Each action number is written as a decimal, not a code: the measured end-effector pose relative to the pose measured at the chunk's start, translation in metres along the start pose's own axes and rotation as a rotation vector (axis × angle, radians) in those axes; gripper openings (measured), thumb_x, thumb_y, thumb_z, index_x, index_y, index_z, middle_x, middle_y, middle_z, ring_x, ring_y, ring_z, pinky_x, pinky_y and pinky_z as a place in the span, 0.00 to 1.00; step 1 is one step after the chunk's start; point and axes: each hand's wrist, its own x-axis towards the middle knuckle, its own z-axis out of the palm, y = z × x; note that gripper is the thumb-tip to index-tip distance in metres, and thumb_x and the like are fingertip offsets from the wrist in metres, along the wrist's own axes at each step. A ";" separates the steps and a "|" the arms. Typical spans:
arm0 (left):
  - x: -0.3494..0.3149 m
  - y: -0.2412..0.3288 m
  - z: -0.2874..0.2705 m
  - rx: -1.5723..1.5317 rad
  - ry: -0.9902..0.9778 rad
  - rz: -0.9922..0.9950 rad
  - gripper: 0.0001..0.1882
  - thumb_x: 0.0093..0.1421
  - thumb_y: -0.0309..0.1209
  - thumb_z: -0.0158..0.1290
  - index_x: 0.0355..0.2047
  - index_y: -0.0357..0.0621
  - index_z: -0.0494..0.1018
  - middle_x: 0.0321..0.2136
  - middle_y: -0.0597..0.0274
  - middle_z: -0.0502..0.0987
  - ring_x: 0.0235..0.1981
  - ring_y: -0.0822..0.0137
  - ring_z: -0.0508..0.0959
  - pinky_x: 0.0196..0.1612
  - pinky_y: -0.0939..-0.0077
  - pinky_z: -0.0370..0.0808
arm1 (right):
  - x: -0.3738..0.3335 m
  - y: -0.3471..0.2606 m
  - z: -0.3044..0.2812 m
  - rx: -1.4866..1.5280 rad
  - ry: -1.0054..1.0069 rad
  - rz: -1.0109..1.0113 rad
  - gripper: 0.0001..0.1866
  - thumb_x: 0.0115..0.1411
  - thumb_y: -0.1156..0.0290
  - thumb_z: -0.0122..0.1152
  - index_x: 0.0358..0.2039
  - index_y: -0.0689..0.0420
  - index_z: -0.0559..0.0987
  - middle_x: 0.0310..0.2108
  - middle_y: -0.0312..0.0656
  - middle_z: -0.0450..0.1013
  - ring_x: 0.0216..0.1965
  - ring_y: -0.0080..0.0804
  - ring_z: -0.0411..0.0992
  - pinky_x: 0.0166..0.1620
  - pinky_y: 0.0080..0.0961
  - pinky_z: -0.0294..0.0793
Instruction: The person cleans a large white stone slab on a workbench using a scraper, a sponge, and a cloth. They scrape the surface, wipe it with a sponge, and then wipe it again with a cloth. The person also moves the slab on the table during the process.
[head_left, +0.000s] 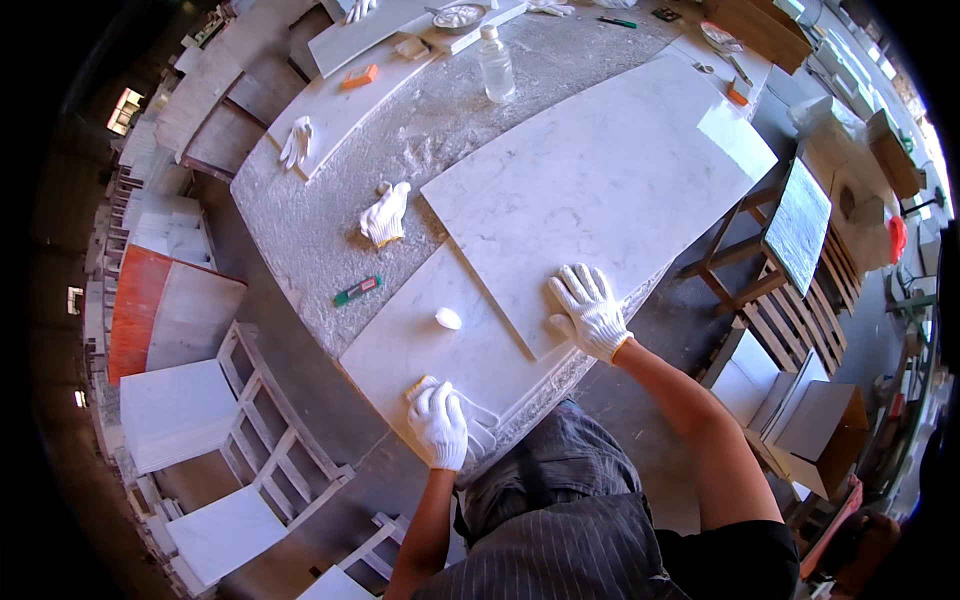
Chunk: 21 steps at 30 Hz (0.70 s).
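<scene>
My left hand point(438, 425), in a white glove, presses down on a yellow pad point(418, 386) at the near edge of a small white marble slab point(400, 345); a pale, clear sheet-like piece point(484, 420) pokes out beside the hand. My right hand point(590, 311), also gloved, lies flat with fingers spread on the near corner of a large white marble slab point(600, 170). That big slab overlaps the small one. A small white lump point(448, 318) sits on the small slab between my hands.
On the grey stone workbench point(300, 230) lie a green utility knife point(357, 290), spare white gloves point(385, 215), a plastic bottle point(495, 62) and an orange block point(358, 76). Wooden racks with slabs point(180, 410) stand left, wooden stands point(790, 300) right. Another person's gloved hand point(357, 10) is at the far end.
</scene>
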 end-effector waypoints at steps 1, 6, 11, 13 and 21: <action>0.005 0.002 -0.010 -0.034 -0.036 -0.004 0.10 0.61 0.32 0.55 0.42 0.47 0.79 0.43 0.58 0.78 0.46 0.54 0.75 0.50 0.57 0.71 | 0.003 -0.001 0.002 0.008 0.001 -0.003 0.30 0.62 0.58 0.59 0.62 0.57 0.69 0.65 0.50 0.61 0.68 0.55 0.55 0.69 0.52 0.51; 0.014 -0.021 -0.012 -0.361 0.053 0.067 0.10 0.59 0.27 0.58 0.42 0.45 0.79 0.41 0.58 0.77 0.43 0.54 0.75 0.47 0.58 0.71 | 0.037 -0.003 0.006 -0.070 0.013 0.062 0.27 0.62 0.61 0.59 0.62 0.52 0.71 0.65 0.46 0.63 0.67 0.52 0.56 0.69 0.50 0.52; 0.040 -0.033 -0.014 -0.311 0.019 0.165 0.13 0.57 0.26 0.58 0.44 0.46 0.78 0.40 0.58 0.76 0.43 0.54 0.75 0.48 0.56 0.71 | 0.079 -0.012 0.038 -0.269 0.088 0.345 0.26 0.68 0.55 0.48 0.64 0.49 0.69 0.67 0.46 0.60 0.69 0.52 0.54 0.70 0.50 0.48; 0.042 -0.044 -0.004 -0.312 -0.038 0.141 0.13 0.57 0.26 0.59 0.44 0.47 0.78 0.40 0.58 0.76 0.44 0.54 0.75 0.49 0.54 0.70 | 0.098 -0.015 0.045 -0.292 0.084 0.352 0.26 0.68 0.55 0.48 0.65 0.48 0.68 0.68 0.46 0.60 0.69 0.51 0.54 0.70 0.50 0.48; 0.042 -0.062 0.001 -0.406 -0.046 0.157 0.12 0.57 0.25 0.58 0.44 0.45 0.78 0.42 0.58 0.75 0.44 0.54 0.74 0.50 0.53 0.69 | 0.141 0.002 0.042 -0.327 -0.019 0.266 0.27 0.69 0.55 0.47 0.66 0.46 0.66 0.68 0.46 0.58 0.70 0.51 0.52 0.71 0.49 0.47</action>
